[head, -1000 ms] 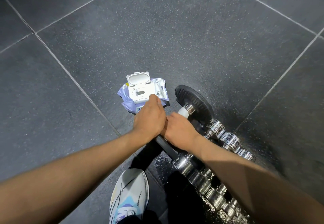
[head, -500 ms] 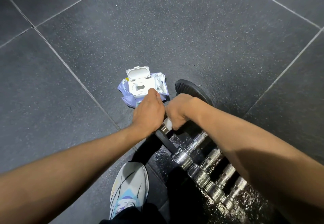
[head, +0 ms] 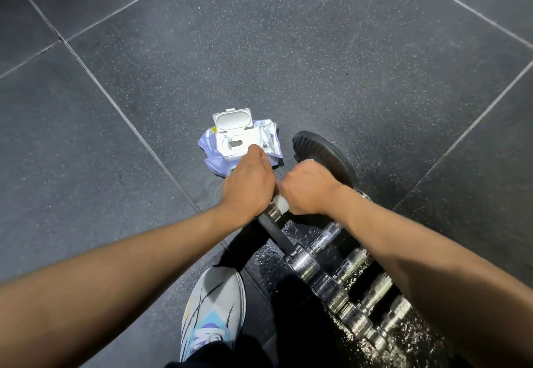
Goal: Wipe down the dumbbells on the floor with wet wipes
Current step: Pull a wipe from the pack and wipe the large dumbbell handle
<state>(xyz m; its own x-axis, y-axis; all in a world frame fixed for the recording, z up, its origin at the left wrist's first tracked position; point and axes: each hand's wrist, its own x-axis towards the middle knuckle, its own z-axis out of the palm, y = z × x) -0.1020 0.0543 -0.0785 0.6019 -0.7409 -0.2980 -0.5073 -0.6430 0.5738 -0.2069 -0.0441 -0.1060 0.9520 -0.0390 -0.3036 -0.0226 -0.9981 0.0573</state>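
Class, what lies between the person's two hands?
Head view: a white wet wipe on the dumbbell bar, between left hand and right hand.

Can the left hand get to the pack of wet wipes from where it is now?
Probably yes. The left hand grips the dumbbell right beside the wipes pack, whose lid stands open, and nothing lies between them; it must only let go first.
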